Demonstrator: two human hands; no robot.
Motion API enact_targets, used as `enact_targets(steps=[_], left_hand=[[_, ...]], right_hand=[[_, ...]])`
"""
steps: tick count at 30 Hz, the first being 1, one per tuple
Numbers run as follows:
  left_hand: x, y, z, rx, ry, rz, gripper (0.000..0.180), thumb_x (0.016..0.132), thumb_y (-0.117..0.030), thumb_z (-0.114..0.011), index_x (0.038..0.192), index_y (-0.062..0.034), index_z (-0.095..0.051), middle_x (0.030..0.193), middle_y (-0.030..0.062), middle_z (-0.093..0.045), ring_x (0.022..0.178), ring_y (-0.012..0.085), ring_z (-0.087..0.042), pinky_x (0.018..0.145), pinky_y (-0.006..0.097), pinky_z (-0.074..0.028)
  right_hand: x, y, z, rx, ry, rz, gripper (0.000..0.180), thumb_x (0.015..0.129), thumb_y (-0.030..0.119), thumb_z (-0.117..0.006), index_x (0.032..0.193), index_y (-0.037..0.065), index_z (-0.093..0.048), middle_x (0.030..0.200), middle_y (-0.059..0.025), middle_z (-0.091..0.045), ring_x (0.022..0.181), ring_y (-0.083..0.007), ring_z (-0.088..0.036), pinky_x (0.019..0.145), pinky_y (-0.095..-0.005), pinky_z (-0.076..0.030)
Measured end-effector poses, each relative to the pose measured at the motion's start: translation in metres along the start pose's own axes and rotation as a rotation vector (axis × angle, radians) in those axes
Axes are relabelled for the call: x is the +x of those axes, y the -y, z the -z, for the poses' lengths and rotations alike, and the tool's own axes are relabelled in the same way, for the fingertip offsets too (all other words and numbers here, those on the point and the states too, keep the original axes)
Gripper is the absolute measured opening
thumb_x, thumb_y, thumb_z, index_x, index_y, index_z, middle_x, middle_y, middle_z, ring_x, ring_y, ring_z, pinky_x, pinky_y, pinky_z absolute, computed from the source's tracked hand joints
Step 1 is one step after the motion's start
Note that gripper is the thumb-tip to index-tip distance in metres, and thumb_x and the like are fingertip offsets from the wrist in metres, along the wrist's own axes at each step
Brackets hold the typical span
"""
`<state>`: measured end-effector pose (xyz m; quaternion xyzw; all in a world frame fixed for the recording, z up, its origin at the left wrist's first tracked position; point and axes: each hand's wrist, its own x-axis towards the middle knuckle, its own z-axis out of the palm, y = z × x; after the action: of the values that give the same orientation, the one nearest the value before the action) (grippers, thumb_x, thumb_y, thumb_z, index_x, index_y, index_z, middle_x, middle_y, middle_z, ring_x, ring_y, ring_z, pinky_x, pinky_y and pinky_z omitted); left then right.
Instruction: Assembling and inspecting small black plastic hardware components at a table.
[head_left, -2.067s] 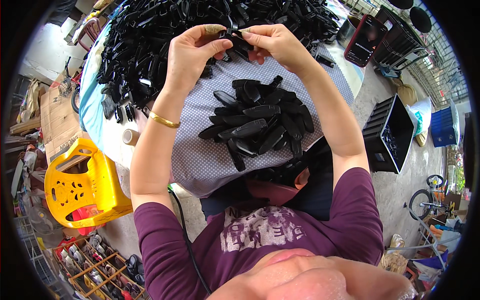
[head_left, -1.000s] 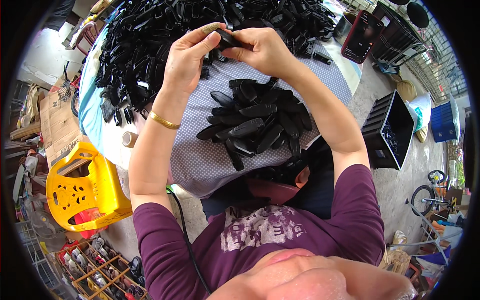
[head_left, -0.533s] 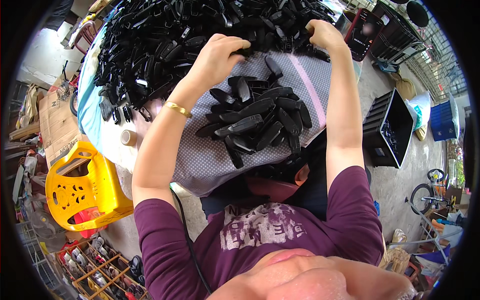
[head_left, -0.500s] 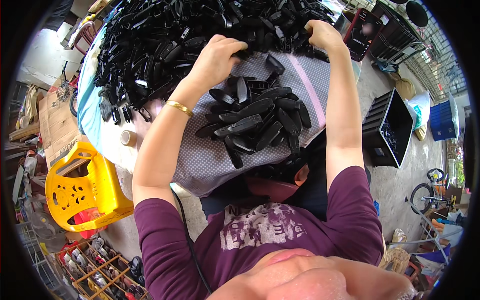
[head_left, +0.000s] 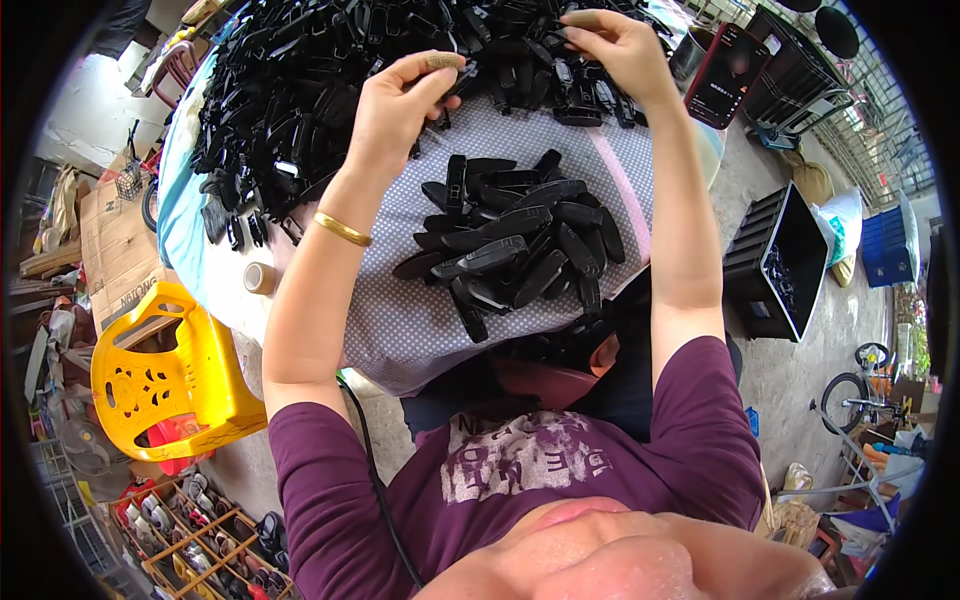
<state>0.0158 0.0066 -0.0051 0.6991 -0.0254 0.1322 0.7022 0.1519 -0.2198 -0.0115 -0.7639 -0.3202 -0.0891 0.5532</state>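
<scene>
Yellow chair, black crate nearby

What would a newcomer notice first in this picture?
A huge heap of black plastic parts covers the far side of the table. A smaller pile of black pieces lies on the dotted cloth between the person's arms. At the left stands a bright yellow plastic chair.

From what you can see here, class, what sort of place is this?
Probably an informal home or yard workshop for hand assembly: a big heap of small black plastic parts on a dotted cloth-covered table, a yellow plastic chair, and a black plastic crate.
</scene>
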Motion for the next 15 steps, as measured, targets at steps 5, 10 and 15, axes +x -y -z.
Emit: enact_targets(steps=[5,10,15], left_hand=[[-0.001,0.003,0.009,-0.327,0.186,0.052,0.026,0.084,-0.008,-0.062,0.109,0.0005,-0.06,0.088,0.0049,-0.062,0.073,0.0119,-0.06,0.066,0.02,-0.047],[-0.006,0.002,0.009,-0.129,0.128,0.004,0.031,0.086,-0.006,-0.058,0.117,-0.001,-0.056,0.094,0.0036,-0.062,0.082,0.0078,-0.056,0.073,0.018,-0.045],[-0.004,0.001,0.012,-0.036,0.118,-0.055,0.032,0.086,-0.004,-0.058,0.117,-0.0019,-0.057,0.093,0.0023,-0.062,0.08,0.0065,-0.056,0.072,0.018,-0.045]], right_hand=[[-0.018,0.051,-0.044,0.323,0.16,-0.016,0.02,0.085,0.012,-0.061,0.102,0.002,-0.065,0.09,-0.0048,-0.068,0.082,-0.0109,-0.064,0.065,-0.0194,-0.049],[-0.027,0.058,-0.067,0.247,0.135,0.054,0.022,0.083,0.015,-0.064,0.103,0.005,-0.066,0.086,-0.0032,-0.067,0.071,-0.0066,-0.062,0.058,-0.0183,-0.048],[-0.029,0.061,-0.066,0.316,0.193,-0.024,0.023,0.083,0.016,-0.065,0.103,0.005,-0.066,0.083,-0.002,-0.067,0.066,-0.0048,-0.059,0.055,-0.0172,-0.046]])
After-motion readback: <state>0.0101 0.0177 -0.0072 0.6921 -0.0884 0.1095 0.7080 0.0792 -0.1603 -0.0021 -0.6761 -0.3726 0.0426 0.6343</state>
